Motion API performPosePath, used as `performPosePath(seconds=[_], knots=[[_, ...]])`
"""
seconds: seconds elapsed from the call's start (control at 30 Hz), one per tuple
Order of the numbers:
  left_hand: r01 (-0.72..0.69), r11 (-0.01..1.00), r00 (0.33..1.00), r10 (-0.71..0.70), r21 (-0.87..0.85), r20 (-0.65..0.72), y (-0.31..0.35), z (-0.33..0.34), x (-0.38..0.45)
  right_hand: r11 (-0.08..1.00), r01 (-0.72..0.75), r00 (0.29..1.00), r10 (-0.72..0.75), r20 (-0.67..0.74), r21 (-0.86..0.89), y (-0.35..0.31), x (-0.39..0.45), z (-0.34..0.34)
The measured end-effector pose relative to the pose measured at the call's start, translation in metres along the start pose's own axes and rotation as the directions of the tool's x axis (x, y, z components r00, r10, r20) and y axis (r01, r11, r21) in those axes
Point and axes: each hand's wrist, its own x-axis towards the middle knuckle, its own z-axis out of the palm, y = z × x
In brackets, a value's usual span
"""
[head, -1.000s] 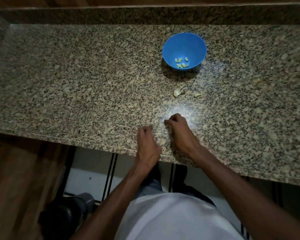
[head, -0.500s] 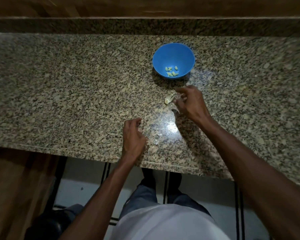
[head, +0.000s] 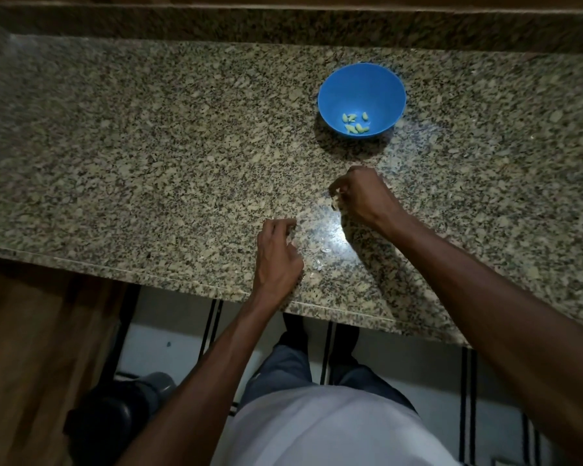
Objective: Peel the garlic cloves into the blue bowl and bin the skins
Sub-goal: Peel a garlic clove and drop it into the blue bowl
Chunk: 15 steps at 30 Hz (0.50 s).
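A blue bowl (head: 361, 95) stands on a speckled granite counter (head: 148, 156), toward the far right of the lit patch, with a handful of peeled garlic cloves (head: 355, 123) lying together in its bottom. Nearer the person, the right hand (head: 362, 196) is raised just over the counter a little in front of the bowl, its fingers curled in and pinched together around something small and pale at the fingertips; it looks like a garlic clove or a bit of skin, but the dim light and the curl of the fingers hide which. The left hand (head: 276, 255) rests low near the front edge of the counter, fingers bent loosely inward with a gap at the tips; whether it holds anything cannot be told. Between and just beside the two hands, thin pale garlic skins (head: 318, 257) lie scattered on the glossy stone where a light glares off it. Below the counter edge a dark round bin (head: 111, 422) sits on the floor at the lower left, beside the person's legs
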Motion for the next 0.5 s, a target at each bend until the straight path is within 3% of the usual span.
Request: performPosePath(seconds=[0.2, 0.33, 0.5], knots=[[-0.057, 0.988, 0.996, 0.045, 0.145, 0.081, 0.005, 0.004, -0.011, 0.995, -0.045, 0.994, 0.054, -0.098, 0.09, -0.007, -0.023, 0.017], [-0.193, 0.978, 0.962, 0.172, 0.079, 0.212, 0.012, 0.018, -0.037, 0.984, -0.093, 0.985, 0.113, -0.132, 0.152, -0.021, -0.042, 0.023], [-0.146, 0.977, 0.989, 0.138, 0.154, 0.06, 0.012, 0.013, -0.018, 0.917, -0.196, 0.958, 0.254, -0.129, 0.348, -0.018, -0.06, 0.019]])
